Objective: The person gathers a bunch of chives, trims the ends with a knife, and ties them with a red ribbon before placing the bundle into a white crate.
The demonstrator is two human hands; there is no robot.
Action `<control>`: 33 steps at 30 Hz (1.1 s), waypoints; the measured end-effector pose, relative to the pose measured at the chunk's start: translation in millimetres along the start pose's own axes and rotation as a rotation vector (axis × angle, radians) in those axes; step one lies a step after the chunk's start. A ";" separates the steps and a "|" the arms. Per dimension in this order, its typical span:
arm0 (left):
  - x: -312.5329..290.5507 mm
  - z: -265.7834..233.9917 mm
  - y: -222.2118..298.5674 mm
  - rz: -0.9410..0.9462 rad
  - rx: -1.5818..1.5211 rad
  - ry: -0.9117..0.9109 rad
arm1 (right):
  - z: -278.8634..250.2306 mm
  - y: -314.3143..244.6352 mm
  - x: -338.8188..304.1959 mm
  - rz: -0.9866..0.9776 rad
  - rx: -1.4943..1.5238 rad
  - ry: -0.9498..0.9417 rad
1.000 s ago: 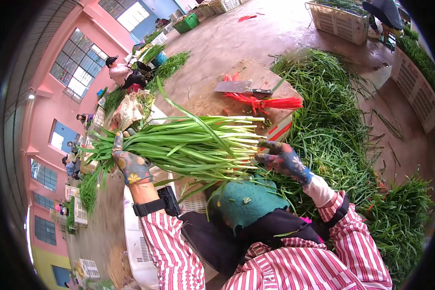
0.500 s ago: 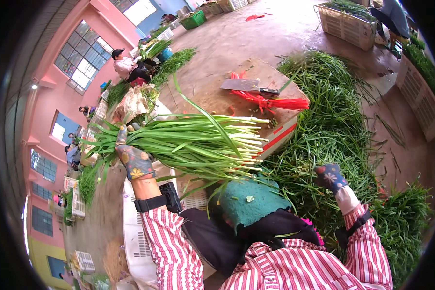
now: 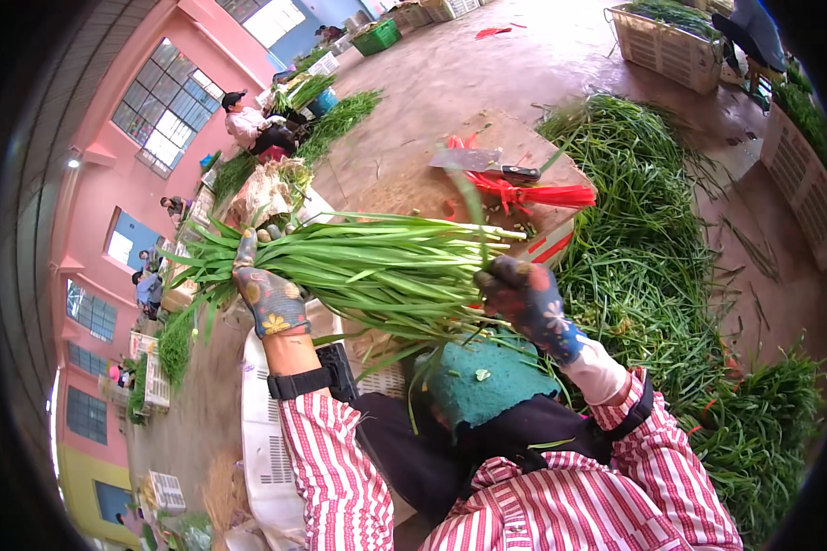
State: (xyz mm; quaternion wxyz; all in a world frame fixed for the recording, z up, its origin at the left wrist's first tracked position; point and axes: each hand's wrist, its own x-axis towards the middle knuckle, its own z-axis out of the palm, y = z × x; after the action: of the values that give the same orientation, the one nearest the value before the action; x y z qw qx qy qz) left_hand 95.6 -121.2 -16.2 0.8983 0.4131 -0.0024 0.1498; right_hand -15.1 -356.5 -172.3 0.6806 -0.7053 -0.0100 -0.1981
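Observation:
My left hand (image 3: 271, 298), in a dark flower-patterned glove, is closed round the leafy end of a thick bunch of garlic chives (image 3: 386, 266). The bunch lies level in front of me, its pale stem ends pointing right. By those ends my right hand (image 3: 531, 308), gloved alike, is closed, fingers bent together. A single blurred chive leaf (image 3: 473, 211) rises from its fingertips, seemingly pinched there. Beyond the bunch, a cleaver (image 3: 469, 160) with a black handle and a bundle of red ties (image 3: 551, 195) lie on a worn block (image 3: 404, 188).
A big heap of loose chives (image 3: 634, 220) spreads along my right. A teal cloth (image 3: 478, 376) covers my knee, and a white crate (image 3: 271, 441) stands at my left. Farther off are a seated person (image 3: 248, 129), a green basket (image 3: 377, 37) and a filled crate (image 3: 666, 46).
My right hand has moved left from above the heap to the stem ends. The stray leaf that lay across the bunch now stands up, blurred, at its fingers. My left hand keeps its grip.

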 end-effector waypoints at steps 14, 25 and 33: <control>9.5 -11.8 0.3 -0.030 -0.060 0.003 | -139.1 103.5 -73.0 0.283 -1.320 -0.263; -54.6 75.0 -58.3 -0.065 0.094 -0.078 | 1.2 -71.5 65.7 -0.657 -0.539 -0.221; -35.1 33.3 -79.4 -0.311 -0.016 -0.915 | -1.6 36.3 122.4 -0.696 0.176 -1.035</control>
State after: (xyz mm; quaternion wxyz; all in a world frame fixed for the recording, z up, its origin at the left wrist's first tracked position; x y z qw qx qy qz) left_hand 87.5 -204.0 -57.6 0.8200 0.4249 -0.3367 -0.1833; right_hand 107.6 -391.9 -171.2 0.5386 -0.6067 -0.5834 -0.0393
